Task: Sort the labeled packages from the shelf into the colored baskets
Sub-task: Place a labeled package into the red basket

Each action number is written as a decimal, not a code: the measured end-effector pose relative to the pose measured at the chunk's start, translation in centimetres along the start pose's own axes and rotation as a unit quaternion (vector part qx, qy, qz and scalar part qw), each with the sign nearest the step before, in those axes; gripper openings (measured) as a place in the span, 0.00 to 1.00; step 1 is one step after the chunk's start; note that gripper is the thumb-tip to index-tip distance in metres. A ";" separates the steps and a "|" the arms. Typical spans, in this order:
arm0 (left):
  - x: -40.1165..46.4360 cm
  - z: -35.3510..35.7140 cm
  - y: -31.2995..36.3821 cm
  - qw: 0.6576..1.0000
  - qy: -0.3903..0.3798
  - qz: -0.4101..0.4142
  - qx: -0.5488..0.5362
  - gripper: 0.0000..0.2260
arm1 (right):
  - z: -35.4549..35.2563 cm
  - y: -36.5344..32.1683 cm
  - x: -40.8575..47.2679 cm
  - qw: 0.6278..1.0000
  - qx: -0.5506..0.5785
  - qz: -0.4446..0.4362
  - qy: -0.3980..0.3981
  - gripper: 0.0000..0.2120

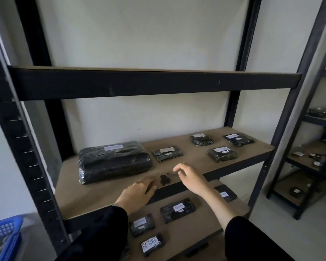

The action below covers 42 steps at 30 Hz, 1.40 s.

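A big black wrapped package (114, 161) with a white label lies at the left of the middle shelf (94, 194). Smaller black labeled packages lie further right: one flat (167, 153), one bulkier (222, 154), and two at the back (201, 139) (238, 139). The shelf below holds several more, among them one marked RETURN (152, 244). My left hand (137, 193) hovers over the front edge of the middle shelf, fingers apart and empty. My right hand (189, 177) floats just right of it, fingers spread, holding nothing. A blue basket (8, 232) shows at the bottom left.
A dark stain (165, 179) marks the board between my hands. Black metal uprights (26, 147) frame the rack, and the upper shelf beam (154, 83) spans above. A second rack (312, 157) with more small packages stands to the right.
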State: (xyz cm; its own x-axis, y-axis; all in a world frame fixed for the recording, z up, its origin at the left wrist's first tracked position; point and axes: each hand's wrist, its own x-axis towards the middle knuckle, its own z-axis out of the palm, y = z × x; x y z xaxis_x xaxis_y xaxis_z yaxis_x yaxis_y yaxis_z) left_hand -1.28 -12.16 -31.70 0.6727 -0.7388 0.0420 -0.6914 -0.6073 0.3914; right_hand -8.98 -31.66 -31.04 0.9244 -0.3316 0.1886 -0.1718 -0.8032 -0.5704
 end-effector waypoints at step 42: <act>10.4 5.1 6.5 0.976 0.090 -0.188 0.059 0.35 | -1.2 9.0 14.6 0.934 0.354 -0.026 -0.048 0.14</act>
State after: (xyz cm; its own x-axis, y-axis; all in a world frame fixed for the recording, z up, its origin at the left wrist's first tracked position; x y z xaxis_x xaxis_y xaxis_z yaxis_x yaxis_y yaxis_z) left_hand -0.06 -25.28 -33.40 0.9129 -0.4003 0.0797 -0.4048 -0.8629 0.3024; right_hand 2.56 -44.30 -32.46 0.9570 -0.2286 0.1783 0.1117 -0.2768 -0.9544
